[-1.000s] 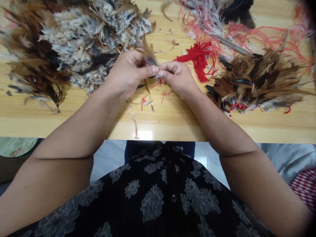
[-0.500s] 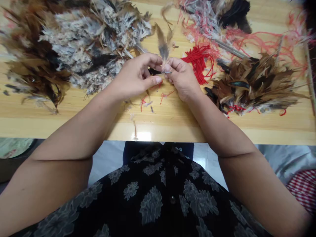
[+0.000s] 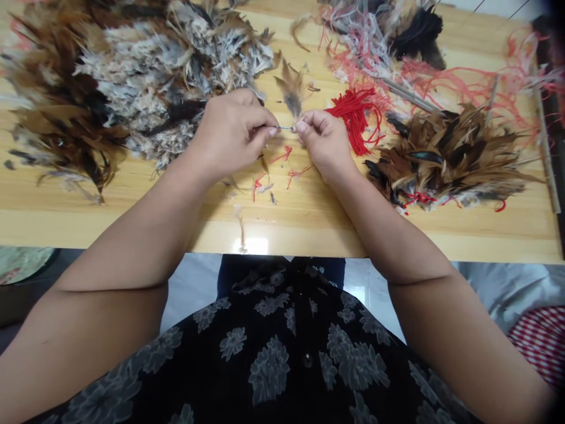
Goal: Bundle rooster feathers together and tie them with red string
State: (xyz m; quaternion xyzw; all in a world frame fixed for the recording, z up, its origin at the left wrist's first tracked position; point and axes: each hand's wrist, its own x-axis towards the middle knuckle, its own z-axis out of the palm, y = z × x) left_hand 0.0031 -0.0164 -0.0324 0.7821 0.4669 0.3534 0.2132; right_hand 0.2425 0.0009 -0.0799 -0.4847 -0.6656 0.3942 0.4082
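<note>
A small bunch of brown-and-grey feathers (image 3: 292, 97) stands tips-up at the fingers of my right hand (image 3: 329, 140), which pinches its base. From that base a thin bluish-grey strand (image 3: 285, 128) runs taut to my left hand (image 3: 236, 132). Thumb and forefinger of the left hand are closed on the strand's other end. Both hands are just above the table, a short gap apart. Whether the strand is thread or a plastic strip is too fine to make out. Beside my right hand lies a bundle of red strings (image 3: 356, 118).
A large heap of brown and whitish feathers (image 3: 132, 76) covers the table's left. On the right lie tied brown feathers (image 3: 450, 159), thin sticks (image 3: 412, 94), pink strings (image 3: 468, 76) and black feathers (image 3: 419, 38). Red thread scraps (image 3: 282, 154) dot the wooden table (image 3: 304, 229) near its front edge.
My left hand has drawn away to the left and closed its fingers, pulling the strand straight. My right hand still pinches the feather bunch. The view has shifted slightly.
</note>
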